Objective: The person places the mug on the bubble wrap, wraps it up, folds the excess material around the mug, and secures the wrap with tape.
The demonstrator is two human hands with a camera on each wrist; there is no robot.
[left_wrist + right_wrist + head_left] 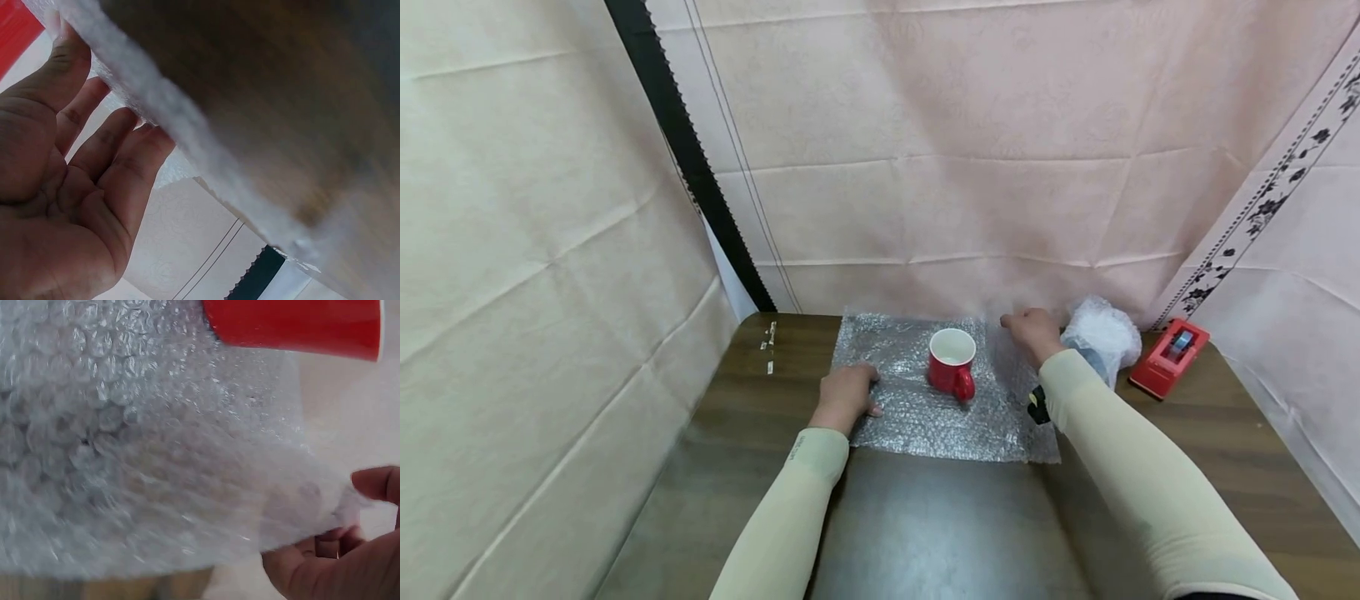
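Note:
A red mug with a white inside stands upright on a sheet of clear bubble wrap, its handle towards the person. At the sheet's left edge is the left hand; in the left wrist view its thumb and loosely bent fingers touch the wrap's edge. The right hand pinches the far right corner of the wrap between thumb and fingers. In the right wrist view that side of the bubble wrap is lifted and slopes up to the hand, with the red mug beyond it.
A crumpled bundle of bubble wrap lies just right of the right forearm. Further right stands a red tape dispenser. Small white scraps lie on the wooden table at left. Cloth hangs behind and at both sides.

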